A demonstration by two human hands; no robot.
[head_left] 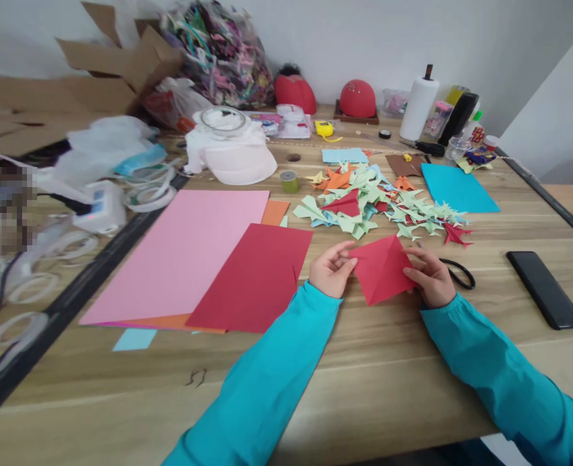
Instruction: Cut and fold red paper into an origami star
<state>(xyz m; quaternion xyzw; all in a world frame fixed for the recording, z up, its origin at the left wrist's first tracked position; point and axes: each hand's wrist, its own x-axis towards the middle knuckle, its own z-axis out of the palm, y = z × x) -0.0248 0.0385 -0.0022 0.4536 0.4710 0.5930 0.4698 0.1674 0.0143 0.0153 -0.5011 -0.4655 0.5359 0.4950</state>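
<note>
Item under inspection: a red paper square, held up in front of the person above the worktop. Crease lines cross its face. Whether its lowest corner touches the worktop cannot be told.

Left hand: thumb and fingers pinch the left corner. Right hand: thumb and fingers pinch the right corner. The sheet is supported from both sides.

Risks, in the inspector's judgement:

1. Uneven pull between the two hands could tear the thin paper or strain it along a crease, the creases being likely weak lines.
2. With the paper held up rather than pressed flat, any new fold could run off line; corners failing to meet would be the cause.
3. The folded paper shapes lie just beyond the square. A forward sweep of either hand could crush or scatter them.
4. A black loop handle lies beside the right hand, partly hidden by it; a sleeve or finger could catch it.
5. The large red sheet lies close to the left sleeve; a careless forearm could shift or crumple it.
</note>
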